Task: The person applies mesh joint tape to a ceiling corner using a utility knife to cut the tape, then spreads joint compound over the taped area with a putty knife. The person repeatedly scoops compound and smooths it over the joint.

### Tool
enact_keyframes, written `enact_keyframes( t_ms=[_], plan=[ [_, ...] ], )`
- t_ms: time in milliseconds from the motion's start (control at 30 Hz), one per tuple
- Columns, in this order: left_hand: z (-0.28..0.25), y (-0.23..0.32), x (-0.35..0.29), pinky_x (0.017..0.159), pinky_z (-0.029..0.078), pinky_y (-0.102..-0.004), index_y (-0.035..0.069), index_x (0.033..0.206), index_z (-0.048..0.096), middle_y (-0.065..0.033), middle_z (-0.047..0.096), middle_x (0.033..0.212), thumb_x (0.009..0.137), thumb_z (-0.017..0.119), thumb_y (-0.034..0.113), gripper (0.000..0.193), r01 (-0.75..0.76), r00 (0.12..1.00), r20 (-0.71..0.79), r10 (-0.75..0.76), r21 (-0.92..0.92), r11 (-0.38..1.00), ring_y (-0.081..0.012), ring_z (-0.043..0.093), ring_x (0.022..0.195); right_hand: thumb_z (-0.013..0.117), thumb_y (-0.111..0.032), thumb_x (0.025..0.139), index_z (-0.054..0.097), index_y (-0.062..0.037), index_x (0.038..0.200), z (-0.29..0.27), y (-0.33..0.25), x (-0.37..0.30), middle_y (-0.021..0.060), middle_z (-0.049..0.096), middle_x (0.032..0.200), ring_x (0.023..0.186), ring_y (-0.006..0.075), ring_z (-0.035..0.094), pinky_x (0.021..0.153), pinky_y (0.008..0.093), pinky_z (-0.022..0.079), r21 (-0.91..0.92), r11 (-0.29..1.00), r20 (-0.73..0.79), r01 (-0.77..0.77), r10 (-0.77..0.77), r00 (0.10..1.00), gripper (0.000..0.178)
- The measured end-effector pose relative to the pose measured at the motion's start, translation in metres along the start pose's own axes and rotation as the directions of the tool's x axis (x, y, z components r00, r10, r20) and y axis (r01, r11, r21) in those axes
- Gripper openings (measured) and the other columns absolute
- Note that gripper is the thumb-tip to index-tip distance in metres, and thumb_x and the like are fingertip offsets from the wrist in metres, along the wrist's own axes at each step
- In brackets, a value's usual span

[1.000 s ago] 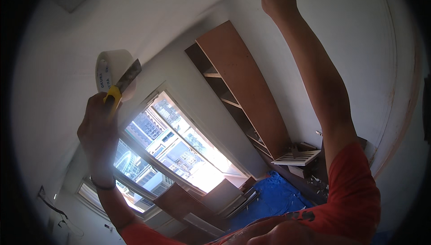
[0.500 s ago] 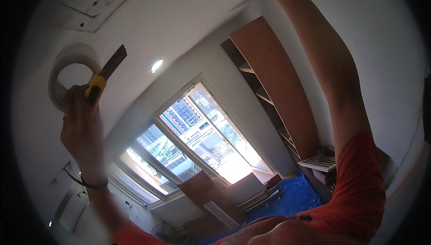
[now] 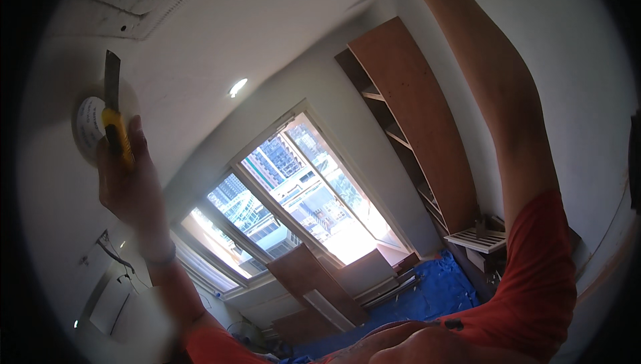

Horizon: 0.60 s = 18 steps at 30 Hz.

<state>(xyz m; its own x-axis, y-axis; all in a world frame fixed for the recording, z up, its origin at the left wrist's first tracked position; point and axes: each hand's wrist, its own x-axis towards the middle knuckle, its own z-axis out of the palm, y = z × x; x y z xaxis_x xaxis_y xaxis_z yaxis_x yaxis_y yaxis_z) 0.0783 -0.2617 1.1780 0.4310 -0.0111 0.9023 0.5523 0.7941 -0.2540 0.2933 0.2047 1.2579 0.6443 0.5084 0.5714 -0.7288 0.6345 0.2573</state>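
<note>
My left hand (image 3: pixel 130 187) is raised at the left, closed around a yellow utility knife (image 3: pixel 117 138). The knife's long blade (image 3: pixel 112 80) is extended and points up. The same hand also holds a roll of tape (image 3: pixel 87 124), tilted so that a white label shows inside its core; fingers and knife cover part of it. My right forearm (image 3: pixel 494 70) reaches up toward the ceiling at the right. The right hand lies beyond the top edge, so its fingers and anything in them are hidden.
Above is a white ceiling (image 3: pixel 280 10) with a ribbed strip (image 3: pixel 183 0) and a lit lamp (image 3: pixel 238 88). A tall brown shelf unit (image 3: pixel 417 110) stands by the wall, near a bright window (image 3: pixel 294 190). Brown boards (image 3: pixel 314 284) and blue sheeting (image 3: pixel 434 290) lie below.
My left hand has turned, swinging the blade from leaning right to nearly upright. The tape roll has turned with it, showing the label in its core. My right forearm has barely moved.
</note>
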Motion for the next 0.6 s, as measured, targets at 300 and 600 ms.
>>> enact_keyframes(
  t_ms=[300,600],
  plan=[
    [0.017,-0.004,-0.002,0.082,0.065,-0.046,-0.002,0.127,0.063,-0.022,0.073,0.113,0.098,0.055,0.064,0.073,-0.017,0.999,-0.047,0.017,-0.003,1.0,-0.0363,0.075,0.096,0.066,-0.003,0.095,0.063,-0.0058,0.116,0.019,0.0,0.006,0.0022,0.07,0.102,0.089,0.0113,0.061,0.078,0.0285,0.046,0.068,0.996,-0.115,0.063,-0.055,0.992,0.021],
    [0.008,0.015,0.002,0.087,0.062,-0.0483,0.004,0.114,0.069,-0.0198,0.075,0.111,0.098,0.065,0.048,0.047,0.056,0.998,-0.021,-0.057,-0.068,0.996,-0.0364,0.075,0.097,0.074,-0.009,0.092,0.068,-0.0047,0.108,0.02,0.025,0.022,0.0034,0.067,0.098,0.091,0.0169,0.06,0.084,0.0311,0.047,-0.093,0.968,-0.203,0.232,-0.247,0.948,0.017]
  ],
)
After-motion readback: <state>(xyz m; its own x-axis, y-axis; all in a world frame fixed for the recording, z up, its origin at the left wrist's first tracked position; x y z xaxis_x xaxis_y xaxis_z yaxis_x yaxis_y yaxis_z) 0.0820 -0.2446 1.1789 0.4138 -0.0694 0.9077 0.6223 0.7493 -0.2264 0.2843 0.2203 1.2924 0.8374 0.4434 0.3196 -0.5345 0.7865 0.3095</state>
